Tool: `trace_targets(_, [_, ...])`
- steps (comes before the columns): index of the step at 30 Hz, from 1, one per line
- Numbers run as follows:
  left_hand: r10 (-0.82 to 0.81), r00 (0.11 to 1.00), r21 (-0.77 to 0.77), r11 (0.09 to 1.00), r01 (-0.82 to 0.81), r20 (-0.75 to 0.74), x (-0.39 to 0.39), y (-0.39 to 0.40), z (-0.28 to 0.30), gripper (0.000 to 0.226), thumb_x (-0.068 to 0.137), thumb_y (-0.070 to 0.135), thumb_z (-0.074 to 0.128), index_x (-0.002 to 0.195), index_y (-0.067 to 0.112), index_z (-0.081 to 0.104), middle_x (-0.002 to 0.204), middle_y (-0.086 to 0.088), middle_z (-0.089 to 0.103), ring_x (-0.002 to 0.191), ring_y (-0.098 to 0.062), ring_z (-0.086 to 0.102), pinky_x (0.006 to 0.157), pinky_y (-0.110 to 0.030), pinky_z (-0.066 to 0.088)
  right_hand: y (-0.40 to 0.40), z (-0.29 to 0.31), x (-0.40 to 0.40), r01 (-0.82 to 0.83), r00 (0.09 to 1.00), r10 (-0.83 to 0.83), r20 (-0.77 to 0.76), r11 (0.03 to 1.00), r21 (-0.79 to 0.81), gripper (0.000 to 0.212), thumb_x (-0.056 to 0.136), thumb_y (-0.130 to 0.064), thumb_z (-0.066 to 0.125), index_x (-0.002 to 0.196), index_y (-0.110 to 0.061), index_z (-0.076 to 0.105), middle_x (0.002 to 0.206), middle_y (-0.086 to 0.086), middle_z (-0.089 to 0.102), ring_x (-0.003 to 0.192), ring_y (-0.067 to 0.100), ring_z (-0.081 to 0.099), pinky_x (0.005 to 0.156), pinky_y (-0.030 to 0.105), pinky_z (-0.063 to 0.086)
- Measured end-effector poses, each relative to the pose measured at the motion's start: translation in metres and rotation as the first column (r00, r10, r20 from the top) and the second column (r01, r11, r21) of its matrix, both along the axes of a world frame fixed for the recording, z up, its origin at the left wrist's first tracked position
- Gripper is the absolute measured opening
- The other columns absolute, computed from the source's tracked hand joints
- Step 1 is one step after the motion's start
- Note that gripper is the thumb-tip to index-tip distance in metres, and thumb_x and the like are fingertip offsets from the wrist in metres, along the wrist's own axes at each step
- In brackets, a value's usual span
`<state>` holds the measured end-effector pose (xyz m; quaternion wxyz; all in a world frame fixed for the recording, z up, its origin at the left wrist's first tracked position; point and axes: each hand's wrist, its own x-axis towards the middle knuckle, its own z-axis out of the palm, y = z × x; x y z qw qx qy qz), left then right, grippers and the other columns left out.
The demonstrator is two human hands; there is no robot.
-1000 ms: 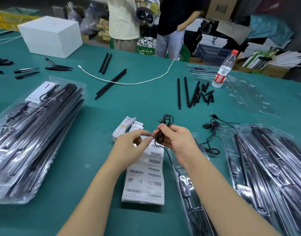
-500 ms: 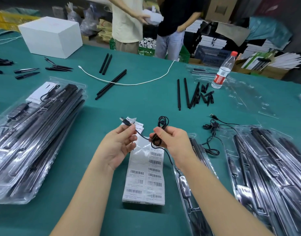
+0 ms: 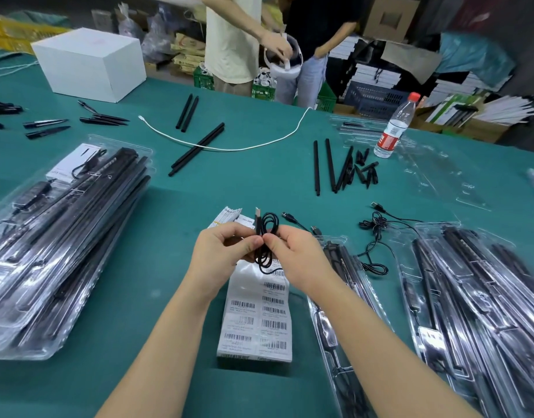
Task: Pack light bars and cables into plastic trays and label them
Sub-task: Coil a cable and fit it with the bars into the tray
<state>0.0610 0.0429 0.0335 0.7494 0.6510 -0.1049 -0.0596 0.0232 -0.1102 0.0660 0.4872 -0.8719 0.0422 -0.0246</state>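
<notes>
Head view: coiled black cable [image 3: 267, 236], held above barcode label sheet [image 3: 256, 318].
Left hand [image 3: 222, 256] and right hand [image 3: 296, 256] both pinch the coil, fingers curled; open plastic tray [image 3: 344, 312] just right.

Left hand [image 3: 222, 256]: moved in from its spread position to meet the right hand [image 3: 296, 257]; thumbs now touching. Black cable [image 3: 265, 236]: loose end gathered into the coil, plug now upright above the fingers. Person behind the counter: white headset lowered to waist level.
</notes>
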Motion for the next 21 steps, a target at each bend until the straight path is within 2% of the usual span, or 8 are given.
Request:
trace_targets(2, [-0.022, 1.0, 0.023, 1.0, 0.022, 0.001, 0.0006, -0.0001, -0.001, 0.02, 0.079, 0.0, 0.079, 0.07, 0.018, 0.075, 0.068, -0.006, 0.071, 0.055, -0.016, 0.062, 0.056, -0.024, 0.053, 0.0009, 0.0025, -0.001, -0.02, 1.0, 0.02, 0.003, 0.998, -0.053, 0.023, 0.101, -0.024, 0.055, 0.081, -0.029, 0.065, 0.081, -0.011, 0.069, 0.081, 0.009, 0.065, 0.079, 0.032, 0.053])
trace_targets(4, [-0.045, 0.999, 0.018, 0.999, 0.046, -0.019, 0.0013, 0.0007, -0.0018, 0.025, 0.08, 0.0, 0.078, 0.066, 0.02, 0.071, 0.064, -0.006, 0.068, 0.053, -0.015, 0.06, 0.054, -0.024, 0.051, 0.0023, 0.0041, -0.002, -0.034, 0.999, 0.035, 0.017, 0.998, -0.051, 0.027, 0.101, -0.022, 0.053, 0.078, -0.03, 0.062, 0.078, -0.01, 0.067, 0.078, 0.012, 0.062, 0.077, 0.036, 0.051])
trace_targets(8, [-0.113, 0.987, -0.087, 0.991, 0.103, -0.116, 0.0001, 0.0031, -0.0011, 0.013, 0.076, 0.006, 0.079, 0.078, 0.009, 0.067, 0.068, -0.008, 0.064, 0.053, -0.019, 0.062, 0.056, -0.026, 0.055, 0.0042, 0.0023, -0.0022, -0.083, 0.996, 0.084, 0.02, 0.995, -0.054, 0.02, 0.103, -0.019, 0.048, 0.102, -0.016, 0.068, 0.093, 0.004, 0.071, 0.091, 0.024, 0.063, 0.086, 0.043, 0.051])
trace_targets(12, [-0.194, 0.965, -0.174, 0.971, 0.164, -0.174, -0.0009, 0.0011, -0.0009, 0.03, 0.072, 0.01, 0.08, 0.099, 0.005, 0.069, 0.076, -0.016, 0.068, 0.063, -0.025, 0.068, 0.063, -0.032, 0.058, 0.0059, 0.0033, -0.004, -0.118, 0.993, 0.117, 0.017, 0.992, 0.039, 0.029, 0.105, -0.011, 0.042, 0.114, -0.023, 0.067, 0.101, -0.005, 0.072, 0.097, 0.014, 0.064, 0.09, 0.031, 0.051])
trace_targets(16, [-0.231, 0.961, -0.18, 0.963, 0.202, -0.154, -0.0025, 0.0005, -0.0014, 0.014, 0.072, 0.013, 0.078, 0.086, 0.016, 0.078, 0.073, -0.011, 0.068, 0.062, -0.022, 0.066, 0.064, -0.031, 0.057, 0.0043, 0.0025, -0.0014, -0.184, 0.983, 0.185, 0.001, 0.978, 0.094, 0.037, 0.105, -0.006, 0.039, 0.126, -0.023, 0.065, 0.123, 0.005, 0.069, 0.118, 0.023, 0.06, 0.105, 0.04, 0.046])
trace_targets(18, [-0.243, 0.959, -0.172, 0.961, 0.217, -0.146, -0.0038, -0.0003, -0.0021, 0.009, 0.072, 0.017, 0.077, 0.081, 0.015, 0.078, 0.069, -0.007, 0.066, 0.058, -0.019, 0.062, 0.061, -0.029, 0.055, 0.0043, 0.0042, -0.0002, -0.201, 0.979, 0.203, -0.008, 0.971, 0.128, 0.041, 0.105, -0.005, 0.04, 0.129, -0.03, 0.062, 0.149, 0.004, 0.05, 0.137, 0.015, 0.045, 0.116, 0.031, 0.034])
trace_targets(19, [-0.233, 0.963, -0.159, 0.965, 0.211, -0.136, -0.0041, -0.0008, -0.0019, 0.008, 0.072, 0.018, 0.077, 0.079, 0.015, 0.078, 0.068, -0.005, 0.065, 0.056, -0.017, 0.058, 0.059, -0.026, 0.052, 0.0043, 0.0063, 0.0001, -0.198, 0.979, 0.202, -0.014, 0.968, 0.157, 0.043, 0.105, -0.005, 0.042, 0.129, -0.035, 0.062, 0.154, 0.002, 0.043, 0.142, 0.01, 0.039, 0.119, 0.028, 0.029])
trace_targets(21, [-0.176, 0.981, -0.098, 0.981, 0.168, -0.082, -0.0046, -0.0021, -0.0009, 0.005, 0.072, 0.02, 0.076, 0.075, 0.018, 0.079, 0.066, -0.002, 0.065, 0.056, -0.012, 0.054, 0.057, -0.019, 0.046, 0.002, 0.009, 0.0011, -0.193, 0.979, 0.203, -0.015, 0.946, 0.262, 0.041, 0.104, -0.007, 0.047, 0.121, -0.04, 0.064, 0.146, 0.004, 0.054, 0.137, 0.012, 0.047, 0.118, 0.033, 0.033])
